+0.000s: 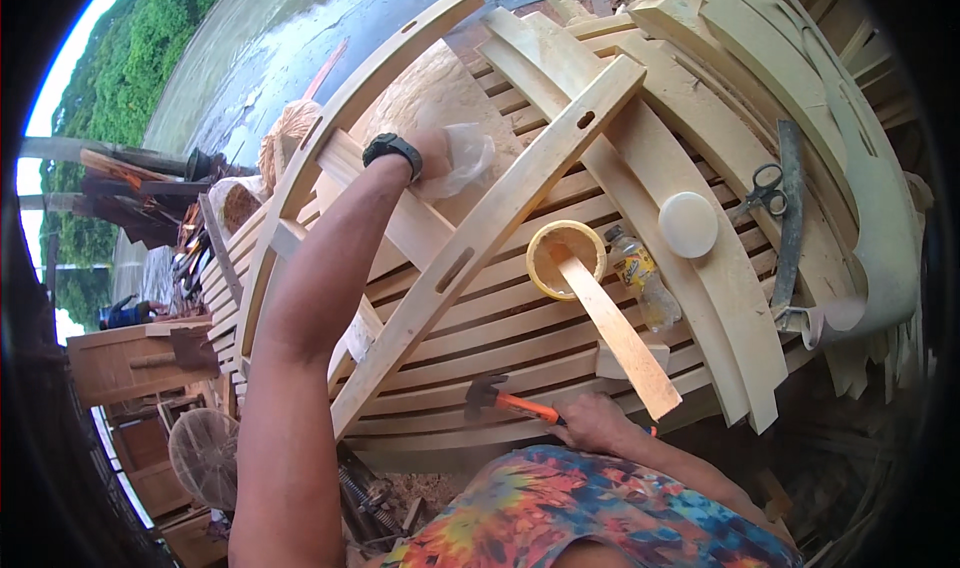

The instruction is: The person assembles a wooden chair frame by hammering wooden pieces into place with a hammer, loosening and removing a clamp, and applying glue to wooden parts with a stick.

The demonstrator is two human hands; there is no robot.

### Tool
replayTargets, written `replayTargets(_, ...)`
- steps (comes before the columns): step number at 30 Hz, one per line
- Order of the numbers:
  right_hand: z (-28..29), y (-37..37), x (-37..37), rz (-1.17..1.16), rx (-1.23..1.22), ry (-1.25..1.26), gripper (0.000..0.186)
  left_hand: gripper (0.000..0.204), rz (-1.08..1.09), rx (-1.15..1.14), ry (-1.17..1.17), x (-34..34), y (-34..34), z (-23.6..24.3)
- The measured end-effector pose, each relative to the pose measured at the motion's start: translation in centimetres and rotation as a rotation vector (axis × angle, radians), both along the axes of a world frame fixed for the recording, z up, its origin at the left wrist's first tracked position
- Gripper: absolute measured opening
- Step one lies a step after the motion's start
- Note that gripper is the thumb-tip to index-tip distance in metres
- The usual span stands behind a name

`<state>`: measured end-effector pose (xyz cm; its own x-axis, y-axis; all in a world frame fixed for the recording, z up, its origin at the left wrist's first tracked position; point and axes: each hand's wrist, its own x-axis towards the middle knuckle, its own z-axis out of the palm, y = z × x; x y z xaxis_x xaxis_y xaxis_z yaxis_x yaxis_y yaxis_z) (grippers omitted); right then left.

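My left hand [432,160], with a black watch on its wrist, is reached out over a wooden frame [540,178], closed on a crumpled translucent plastic bag [465,153]. My right hand [590,418] grips the orange handle of a hammer [525,405] with a dark head, low over curved slats [470,318]. Between them a round yellow-rimmed tub [545,258] holds a flat wooden stick [625,348] leaning out toward me. Just right of it lie a plastic bottle [640,273] and a round white lid [688,224].
Scissors [767,188] and a dark metal strip [788,218] lie among curved timbers at right. A wire fan guard [200,453], panels [135,363] and stacked scrap [120,198] stand at left. A person [125,316] is small in the distance. Wet ground and trees lie beyond.
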<state>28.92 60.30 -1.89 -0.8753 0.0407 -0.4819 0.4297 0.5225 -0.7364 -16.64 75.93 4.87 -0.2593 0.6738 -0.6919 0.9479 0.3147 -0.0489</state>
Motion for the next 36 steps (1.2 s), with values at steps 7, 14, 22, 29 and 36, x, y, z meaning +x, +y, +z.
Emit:
replayTargets(7,-0.1,0.3,-0.1,0.014,-0.021,-0.006,0.042,0.064,0.027,0.187,0.104,0.4,-0.6,0.0)
replayTargets(14,0.0,0.3,0.0,-0.041,-0.068,0.017,0.043,0.023,0.198,0.087,0.019,0.5,-0.1,0.6)
replayTargets(22,0.5,0.4,-0.5,-0.059,-0.034,-0.042,0.047,0.021,0.133,0.421,0.148,0.4,0.1,0.1)
replayTargets(29,0.2,0.2,-0.2,-0.057,-0.054,-0.114,0.047,0.02,0.085,0.478,0.111,-1.3,0.1,-2.1)
replayTargets(36,-0.1,-0.8,-0.6,-0.065,0.048,-0.06,0.04,0.027,0.087,0.322,0.045,-2.5,0.3,-3.3)
